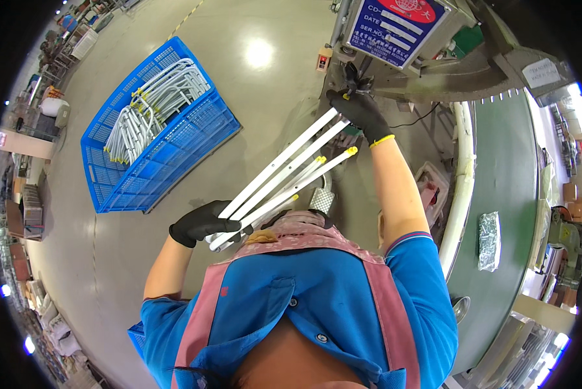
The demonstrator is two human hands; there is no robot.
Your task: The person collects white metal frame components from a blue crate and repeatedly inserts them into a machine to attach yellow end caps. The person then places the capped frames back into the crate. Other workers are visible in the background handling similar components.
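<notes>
In black gloves, both my hands are on a folding frame of white metal tubes [289,170] that slants across in front of me. My left hand [203,223] is closed round the lower ends of the tubes, near my apron. My right hand [362,115] grips the upper end, close beside the machine; its fingertips partly hide that end. Thinner white tubes with yellow caps [351,151] stick out below the two long ones, above my lap. A grey patterned metal pedal or plate [321,200] shows just beyond my apron.
A grey machine with a blue label plate [398,29] stands at the front right. A blue plastic crate [164,146] full of bent white tubes sits on the floor at left. On my right runs a green conveyor belt [498,175] bearing a plastic-wrapped packet [489,241].
</notes>
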